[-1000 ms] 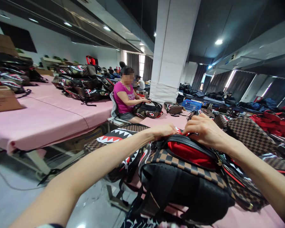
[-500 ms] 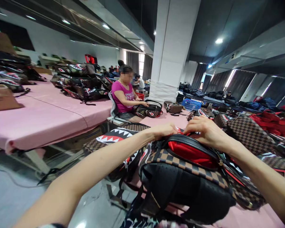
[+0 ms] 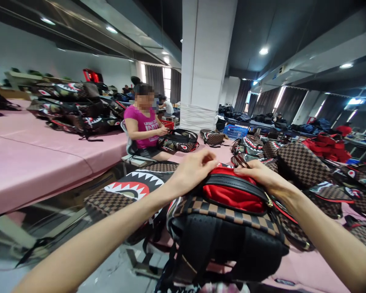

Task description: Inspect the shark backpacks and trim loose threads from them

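A brown-and-black checkered backpack [image 3: 232, 232] lies right before me, its black straps toward me. Its zipped opening gapes and shows red lining [image 3: 228, 195], with a gold zipper pull at the right end. My left hand [image 3: 195, 169] is at the far left edge of this opening, fingers curled and thumb close to the forefinger; what is between them is hidden. At the far right edge my right hand [image 3: 259, 175] grips the backpack's edge, thumb over the red lining. Thin dark strips stick up beside its fingers. A shark-mouth backpack [image 3: 134, 185] lies to the left.
A co-worker [image 3: 144, 126] sits across the pink table with a bag [image 3: 179, 140]. Many checkered and shark-print bags [image 3: 305, 162] are piled at right, others [image 3: 76, 106] on the left table. A blue crate [image 3: 235, 131] stands near the wrapped pillar [image 3: 201, 114].
My view has swung right. My left hand has lifted and turned at the opening, and more red lining shows. The co-worker's hands have risen off their bag.
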Available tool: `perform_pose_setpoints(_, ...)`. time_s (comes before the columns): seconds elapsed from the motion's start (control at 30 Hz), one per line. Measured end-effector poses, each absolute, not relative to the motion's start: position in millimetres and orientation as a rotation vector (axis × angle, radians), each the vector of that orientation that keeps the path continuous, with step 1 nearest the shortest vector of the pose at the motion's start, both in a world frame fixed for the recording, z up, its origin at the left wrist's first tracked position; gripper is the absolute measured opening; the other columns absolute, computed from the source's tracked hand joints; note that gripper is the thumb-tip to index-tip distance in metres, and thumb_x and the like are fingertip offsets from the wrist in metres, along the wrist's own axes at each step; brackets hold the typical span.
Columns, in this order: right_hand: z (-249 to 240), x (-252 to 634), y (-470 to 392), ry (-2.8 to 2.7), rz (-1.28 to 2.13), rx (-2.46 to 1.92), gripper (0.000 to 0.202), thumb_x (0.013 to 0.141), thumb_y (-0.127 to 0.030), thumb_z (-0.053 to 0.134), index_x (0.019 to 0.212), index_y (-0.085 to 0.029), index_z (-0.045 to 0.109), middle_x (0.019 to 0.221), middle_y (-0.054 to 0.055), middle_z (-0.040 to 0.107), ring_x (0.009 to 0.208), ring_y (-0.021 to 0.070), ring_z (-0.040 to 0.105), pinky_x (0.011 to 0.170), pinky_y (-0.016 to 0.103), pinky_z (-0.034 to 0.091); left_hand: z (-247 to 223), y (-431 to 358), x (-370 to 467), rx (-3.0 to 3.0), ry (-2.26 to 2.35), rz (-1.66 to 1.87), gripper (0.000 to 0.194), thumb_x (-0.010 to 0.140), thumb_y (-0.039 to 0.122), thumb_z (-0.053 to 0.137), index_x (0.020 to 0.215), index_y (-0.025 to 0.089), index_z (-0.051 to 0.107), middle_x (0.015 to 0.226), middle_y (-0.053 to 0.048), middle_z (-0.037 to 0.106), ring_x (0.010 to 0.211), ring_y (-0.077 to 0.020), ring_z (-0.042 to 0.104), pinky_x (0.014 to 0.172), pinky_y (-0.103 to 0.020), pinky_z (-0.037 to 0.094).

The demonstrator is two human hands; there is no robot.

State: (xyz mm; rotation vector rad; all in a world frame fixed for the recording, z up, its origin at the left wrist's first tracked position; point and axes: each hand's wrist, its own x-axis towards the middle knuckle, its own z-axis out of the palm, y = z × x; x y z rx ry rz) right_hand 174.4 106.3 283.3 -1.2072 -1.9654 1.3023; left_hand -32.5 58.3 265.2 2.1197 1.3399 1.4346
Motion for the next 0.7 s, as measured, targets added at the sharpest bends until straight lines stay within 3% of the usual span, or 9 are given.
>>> perform_pose_setpoints(0.07,283,175,107,-1.909,1.361,-1.171,0.035,0.06,-0.047,0.07,0.057,-0.015,0.055,0.049,-0.003,0.055,0.042,0.0074,0.044,0.043,0.021,0.031,266,36,-25,2.317,1.352,1.753,0.018,0.084,0.029,0.049,0.088,0.016,0.06,0.083,-0.003,0.062,0.074,-0.013,0.055,0.07,-0.025,0.043)
perform_pose_setpoints(0.1,283,176,110,-1.901,1.358,-1.155,0.035,0.059,-0.045,0.071,0.056,-0.014,0.055,0.048,-0.003,0.055,0.042,0.0071,0.043,0.042,0.02,0.031,265,25,-21,2.467,1.304,1.74,0.018,0.086,0.029,0.048,0.087,0.016,0.061,0.083,-0.004,0.062,0.075,-0.0135,0.055,0.072,-0.025,0.044)
perform_pose_setpoints(0.2,278,180,120,-1.877,1.319,-1.089,0.034,0.058,-0.043,0.072,0.054,-0.015,0.054,0.046,-0.004,0.053,0.04,0.006,0.04,0.04,0.02,0.028,264,4,-10,2.846,1.128,1.288,0.023,0.088,0.033,0.047,0.086,0.017,0.063,0.087,-0.006,0.065,0.082,-0.0162,0.057,0.075,-0.027,0.045)
perform_pose_setpoints(0.3,272,183,127,-1.844,1.315,-1.047,0.032,0.062,-0.043,0.069,0.056,-0.014,0.056,0.048,-0.004,0.053,0.041,0.0062,0.041,0.039,0.02,0.028,268,1,-2,2.829,1.183,0.851,0.028,0.088,0.036,0.047,0.104,0.018,0.061,0.101,-0.007,0.065,0.093,-0.0185,0.058,0.079,-0.028,0.045)
perform_pose_setpoints(0.4,270,180,125,-1.887,1.294,-0.985,0.03,0.064,-0.04,0.068,0.055,-0.014,0.056,0.048,-0.004,0.052,0.042,0.0063,0.042,0.04,0.02,0.029,275,10,5,2.671,1.248,0.405,0.034,0.084,0.045,0.051,0.104,0.021,0.063,0.094,-0.006,0.067,0.084,-0.0206,0.061,0.071,-0.027,0.046)
perform_pose_setpoints(0.53,274,165,108,-1.963,1.296,-0.938,0.02,0.059,-0.031,0.069,0.054,-0.014,0.059,0.046,-0.005,0.051,0.042,0.0059,0.041,0.042,0.02,0.031,284,28,18,2.333,0.837,-0.194,0.039,0.08,0.052,0.052,0.102,0.023,0.065,0.09,-0.002,0.069,0.075,-0.0177,0.062,0.063,-0.022,0.044)
perform_pose_setpoints(0.7,276,154,107,-1.913,1.325,-0.99,0.021,0.058,-0.031,0.07,0.053,-0.013,0.06,0.045,-0.005,0.051,0.042,0.0066,0.042,0.042,0.02,0.032,289,44,34,2.211,0.929,-0.48,0.053,0.074,0.063,0.049,0.087,0.017,0.071,0.078,-0.003,0.07,0.063,-0.0169,0.059,0.056,-0.023,0.041)
